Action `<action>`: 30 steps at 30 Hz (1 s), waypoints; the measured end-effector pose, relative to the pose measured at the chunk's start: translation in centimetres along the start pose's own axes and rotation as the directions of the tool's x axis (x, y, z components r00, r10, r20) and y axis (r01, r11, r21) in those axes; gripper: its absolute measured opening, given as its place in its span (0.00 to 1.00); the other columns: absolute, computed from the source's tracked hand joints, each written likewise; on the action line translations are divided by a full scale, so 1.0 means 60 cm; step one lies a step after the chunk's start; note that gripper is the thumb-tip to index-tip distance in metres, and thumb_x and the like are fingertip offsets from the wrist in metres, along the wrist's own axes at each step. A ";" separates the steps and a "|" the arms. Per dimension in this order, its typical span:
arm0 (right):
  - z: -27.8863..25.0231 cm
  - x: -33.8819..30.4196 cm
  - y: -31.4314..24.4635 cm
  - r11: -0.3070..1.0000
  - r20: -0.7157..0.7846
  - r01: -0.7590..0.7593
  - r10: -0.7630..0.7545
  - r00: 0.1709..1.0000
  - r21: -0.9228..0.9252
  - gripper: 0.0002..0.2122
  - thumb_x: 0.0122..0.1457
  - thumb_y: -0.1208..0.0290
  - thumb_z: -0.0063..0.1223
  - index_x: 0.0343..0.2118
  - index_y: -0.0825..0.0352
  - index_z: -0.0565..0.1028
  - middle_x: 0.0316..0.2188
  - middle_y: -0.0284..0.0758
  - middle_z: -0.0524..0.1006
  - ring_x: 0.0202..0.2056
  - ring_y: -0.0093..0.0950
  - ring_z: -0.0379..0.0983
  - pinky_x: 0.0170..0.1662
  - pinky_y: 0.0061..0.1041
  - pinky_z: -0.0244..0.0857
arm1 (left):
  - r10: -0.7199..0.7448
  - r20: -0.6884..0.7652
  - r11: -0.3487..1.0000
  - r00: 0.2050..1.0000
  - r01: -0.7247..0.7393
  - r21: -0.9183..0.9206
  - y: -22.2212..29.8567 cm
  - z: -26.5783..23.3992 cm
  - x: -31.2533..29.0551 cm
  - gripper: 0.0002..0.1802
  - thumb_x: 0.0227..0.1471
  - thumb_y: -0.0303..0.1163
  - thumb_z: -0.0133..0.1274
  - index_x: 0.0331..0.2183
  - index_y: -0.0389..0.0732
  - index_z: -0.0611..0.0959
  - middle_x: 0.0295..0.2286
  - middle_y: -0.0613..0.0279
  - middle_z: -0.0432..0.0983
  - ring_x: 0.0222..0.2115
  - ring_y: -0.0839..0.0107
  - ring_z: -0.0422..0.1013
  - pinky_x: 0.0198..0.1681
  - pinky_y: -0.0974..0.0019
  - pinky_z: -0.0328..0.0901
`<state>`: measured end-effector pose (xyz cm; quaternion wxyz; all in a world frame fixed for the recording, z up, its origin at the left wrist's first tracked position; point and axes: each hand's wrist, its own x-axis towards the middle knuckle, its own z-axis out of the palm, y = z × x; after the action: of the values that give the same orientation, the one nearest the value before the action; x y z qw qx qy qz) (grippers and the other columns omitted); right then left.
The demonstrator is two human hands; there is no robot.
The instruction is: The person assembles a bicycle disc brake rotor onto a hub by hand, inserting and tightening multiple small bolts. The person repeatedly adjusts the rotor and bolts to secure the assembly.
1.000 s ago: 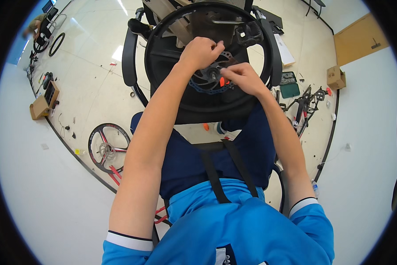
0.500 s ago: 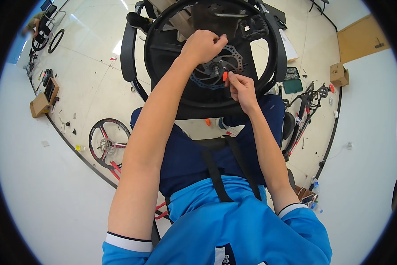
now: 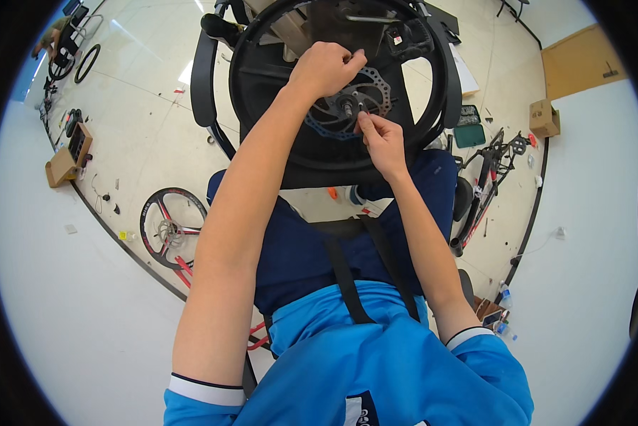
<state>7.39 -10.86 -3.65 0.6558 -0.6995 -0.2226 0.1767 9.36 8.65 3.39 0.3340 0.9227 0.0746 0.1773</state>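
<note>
Black bicycle wheel (image 3: 432, 106) lies across my lap, silver brake disc (image 3: 365, 96) uppermost at the hub. My left hand (image 3: 326, 67) grips the disc's rim, fingers curled; my right hand (image 3: 379, 135) pinches a small part at the axle.

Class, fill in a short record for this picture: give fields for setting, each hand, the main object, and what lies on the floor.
Setting: workshop with pale floor, person seated
Main object: black bicycle wheel with a brake disc at its hub
Left hand: left hand closed at the top of the disc
Right hand: right hand pinching at the hub, what it grips too small to tell
On the floor: red-spoked wheel, cardboard box, bicycle frame
</note>
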 end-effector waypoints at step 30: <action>-0.068 0.044 -0.058 0.965 -0.198 0.088 -0.139 0.970 -0.246 0.15 0.60 0.65 0.64 0.24 0.70 0.73 0.13 0.23 0.63 0.19 0.11 0.54 0.22 0.19 0.47 | 0.016 -0.012 0.997 1.000 -0.015 0.070 0.005 -0.001 -0.001 0.28 0.58 0.49 0.48 0.18 0.36 0.84 0.17 0.46 0.76 0.21 0.46 0.74 0.30 0.52 0.71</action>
<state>11.50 -12.70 0.26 0.5974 -0.7731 -0.2102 0.0346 9.28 8.44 3.60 0.2998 0.9332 0.0758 0.1829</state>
